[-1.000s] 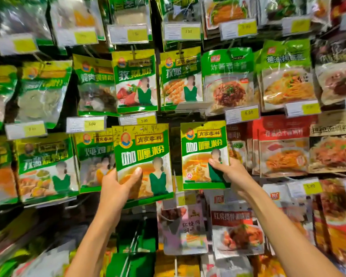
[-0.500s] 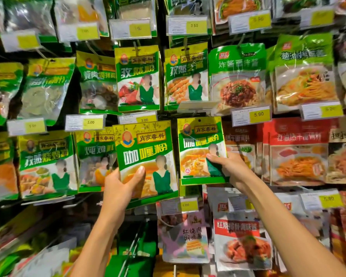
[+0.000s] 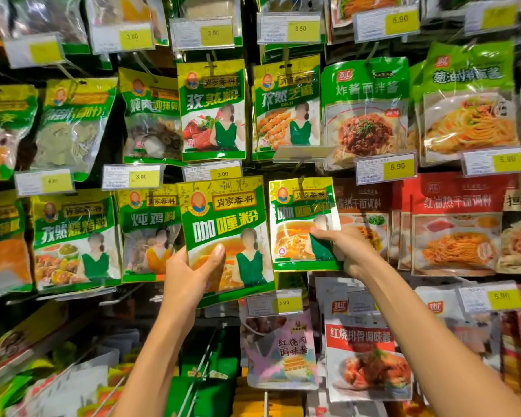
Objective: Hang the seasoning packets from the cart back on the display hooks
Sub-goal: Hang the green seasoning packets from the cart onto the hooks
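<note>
Upright green packet (image 3: 223, 218) beside its twin (image 3: 300, 215)

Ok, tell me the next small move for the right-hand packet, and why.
Probably ease the right hand forward so its curry packet seats fully on the hook. The packet's top edge sits at the hook, the hand pinches its lower corner, and the left hand holds a second packet.

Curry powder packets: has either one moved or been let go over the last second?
The right hand has shifted the right curry powder packet slightly left, narrowing the gap to the left curry powder packet. Nothing was grasped or released. Both hands keep their grips, and the left hand holds its packet about where it was.
</note>
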Available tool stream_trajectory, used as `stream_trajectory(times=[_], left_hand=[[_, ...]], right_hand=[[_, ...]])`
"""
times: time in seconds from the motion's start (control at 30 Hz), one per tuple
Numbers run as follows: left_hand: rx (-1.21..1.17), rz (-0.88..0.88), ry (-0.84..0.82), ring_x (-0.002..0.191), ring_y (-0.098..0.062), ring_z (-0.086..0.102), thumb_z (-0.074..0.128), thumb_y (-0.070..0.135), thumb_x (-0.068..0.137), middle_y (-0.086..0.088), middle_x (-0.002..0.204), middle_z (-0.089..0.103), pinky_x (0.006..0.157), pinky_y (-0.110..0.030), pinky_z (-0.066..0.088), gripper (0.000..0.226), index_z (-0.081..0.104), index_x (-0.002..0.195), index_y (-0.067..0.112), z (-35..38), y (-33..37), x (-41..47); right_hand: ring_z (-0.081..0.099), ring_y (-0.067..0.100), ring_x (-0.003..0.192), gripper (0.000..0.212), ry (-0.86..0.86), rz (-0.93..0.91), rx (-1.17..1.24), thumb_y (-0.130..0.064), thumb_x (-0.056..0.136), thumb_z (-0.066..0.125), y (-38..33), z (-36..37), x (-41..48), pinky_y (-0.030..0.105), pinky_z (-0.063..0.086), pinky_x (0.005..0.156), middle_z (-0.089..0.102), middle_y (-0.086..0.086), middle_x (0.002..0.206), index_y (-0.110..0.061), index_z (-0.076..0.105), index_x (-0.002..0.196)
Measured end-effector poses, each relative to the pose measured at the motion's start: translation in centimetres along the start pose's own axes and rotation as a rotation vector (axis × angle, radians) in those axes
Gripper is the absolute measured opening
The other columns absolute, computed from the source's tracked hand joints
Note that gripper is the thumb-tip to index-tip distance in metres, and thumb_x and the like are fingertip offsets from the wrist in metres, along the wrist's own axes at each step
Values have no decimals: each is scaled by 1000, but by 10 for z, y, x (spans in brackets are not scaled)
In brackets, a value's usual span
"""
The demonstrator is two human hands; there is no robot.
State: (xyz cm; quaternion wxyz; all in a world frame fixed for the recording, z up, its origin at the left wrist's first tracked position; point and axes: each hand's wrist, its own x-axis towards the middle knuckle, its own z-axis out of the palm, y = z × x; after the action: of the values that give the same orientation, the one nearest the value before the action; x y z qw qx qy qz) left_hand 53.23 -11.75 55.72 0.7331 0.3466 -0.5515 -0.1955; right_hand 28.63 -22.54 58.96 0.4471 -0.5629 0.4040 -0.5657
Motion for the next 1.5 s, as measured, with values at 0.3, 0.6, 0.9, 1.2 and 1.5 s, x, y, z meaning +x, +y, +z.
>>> stream_trajectory(times=[0.3, 0.6, 0.9, 1.2, 1.5], left_hand=[[15, -40, -35, 77, 1, 68, 69, 23, 82, 20, 80, 73, 60, -14, 52, 13, 64, 92, 30, 14, -2, 7], [-51, -71, -153, 74, 1, 68, 71, 22, 82, 18, 80, 73, 57, -12, 49, 10, 66, 89, 29, 49, -3, 5], [656, 497, 166, 82, -17, 61, 54, 25, 95, -5, 92, 66, 68, -27, 48, 21, 62, 104, 8, 48, 29, 34], [1256, 959, 271, 119, -37, 52, 48, 19, 96, -23, 130, 53, 101, -47, 41, 39, 50, 131, 1, 41, 28, 108], [1260, 974, 264, 115, -34, 52, 43, 20, 97, -20, 122, 56, 104, -46, 37, 37, 52, 126, 0, 38, 7, 118]], right_hand=[[51, 25, 118, 51, 25, -20, -295, -28, 93, 57, 7, 11, 22, 28, 43, 89, 49, 11, 139, -7, 40, 137], [64, 14, 100, 47, -24, -378, -74, -45, 82, 61, 7, 30, -59, 26, 52, 86, 67, 4, 109, -11, 62, 114], [68, 22, 79, 15, 34, -260, 30, -23, 87, 66, 7, 12, -51, 46, 56, 76, 71, 9, 87, -9, 68, 92], [65, 22, 66, 15, 92, -258, 21, -24, 86, 68, -1, 0, -31, 50, 52, 75, 68, 2, 67, -12, 66, 77], [68, 14, 64, 9, 34, -153, 218, -11, 87, 65, -4, -1, -12, 29, 56, 61, 71, 5, 73, -3, 66, 83]])
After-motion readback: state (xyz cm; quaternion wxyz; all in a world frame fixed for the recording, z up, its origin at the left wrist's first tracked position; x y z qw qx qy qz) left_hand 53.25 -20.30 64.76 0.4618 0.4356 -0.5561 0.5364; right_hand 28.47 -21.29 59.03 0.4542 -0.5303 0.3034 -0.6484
